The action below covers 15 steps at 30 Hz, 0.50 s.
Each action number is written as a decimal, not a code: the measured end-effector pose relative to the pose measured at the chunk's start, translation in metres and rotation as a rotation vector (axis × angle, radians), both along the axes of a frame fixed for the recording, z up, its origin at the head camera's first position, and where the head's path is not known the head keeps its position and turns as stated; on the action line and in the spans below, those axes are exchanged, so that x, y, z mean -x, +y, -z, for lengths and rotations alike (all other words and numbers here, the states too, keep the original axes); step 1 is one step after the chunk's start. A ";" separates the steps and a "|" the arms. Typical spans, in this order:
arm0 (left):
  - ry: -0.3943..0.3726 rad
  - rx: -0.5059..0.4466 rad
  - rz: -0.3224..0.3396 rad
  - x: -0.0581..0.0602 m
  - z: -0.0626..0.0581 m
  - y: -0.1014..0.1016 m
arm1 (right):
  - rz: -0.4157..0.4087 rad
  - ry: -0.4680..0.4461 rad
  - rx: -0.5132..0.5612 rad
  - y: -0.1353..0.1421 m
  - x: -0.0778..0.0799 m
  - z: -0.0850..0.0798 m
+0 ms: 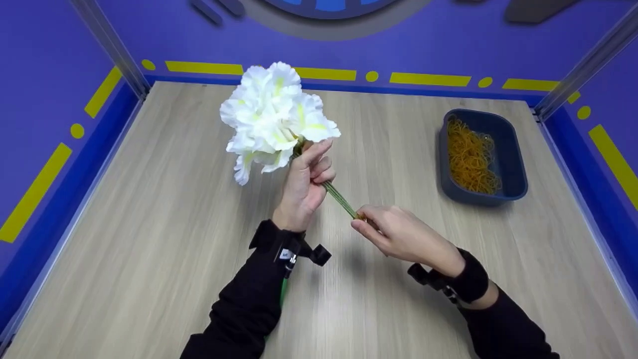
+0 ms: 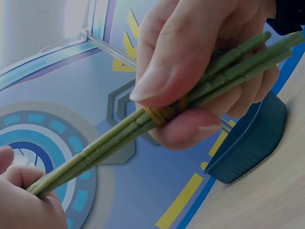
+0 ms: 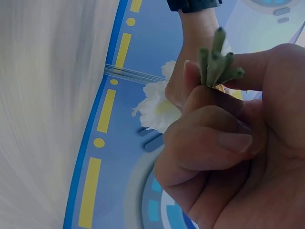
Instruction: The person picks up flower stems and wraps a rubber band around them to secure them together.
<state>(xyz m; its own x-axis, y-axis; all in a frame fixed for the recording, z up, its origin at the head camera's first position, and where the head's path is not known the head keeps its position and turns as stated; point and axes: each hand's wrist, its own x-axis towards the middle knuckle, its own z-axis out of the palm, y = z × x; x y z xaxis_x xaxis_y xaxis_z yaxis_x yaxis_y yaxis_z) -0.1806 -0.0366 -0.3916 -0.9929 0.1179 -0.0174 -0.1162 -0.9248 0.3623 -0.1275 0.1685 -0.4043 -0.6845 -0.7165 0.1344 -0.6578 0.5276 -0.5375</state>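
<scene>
A bunch of white, artificial-looking flowers is held above the table, tilted with its blooms toward the back left. My left hand grips it just below the blooms, fingers curled round the green stems. Toward the lower end, my right hand pinches the stems between thumb and fingers. A yellowish rubber band is wound round them at that pinch, as the left wrist view shows. The stem ends stick out past the right fingers in the right wrist view, slightly spread.
At the right of the wooden table stands a dark blue-grey box. A tangled heap of yellow rubber bands fills its left part. Blue panels with yellow marks border the table at the back and both sides.
</scene>
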 end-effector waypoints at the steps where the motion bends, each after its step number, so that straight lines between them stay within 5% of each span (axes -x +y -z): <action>1: 0.013 0.004 0.006 0.000 0.000 0.000 | 0.001 -0.006 -0.002 0.000 0.000 0.000; 15: 0.088 0.119 0.033 -0.005 -0.007 -0.001 | 0.041 -0.083 0.119 -0.001 -0.002 -0.003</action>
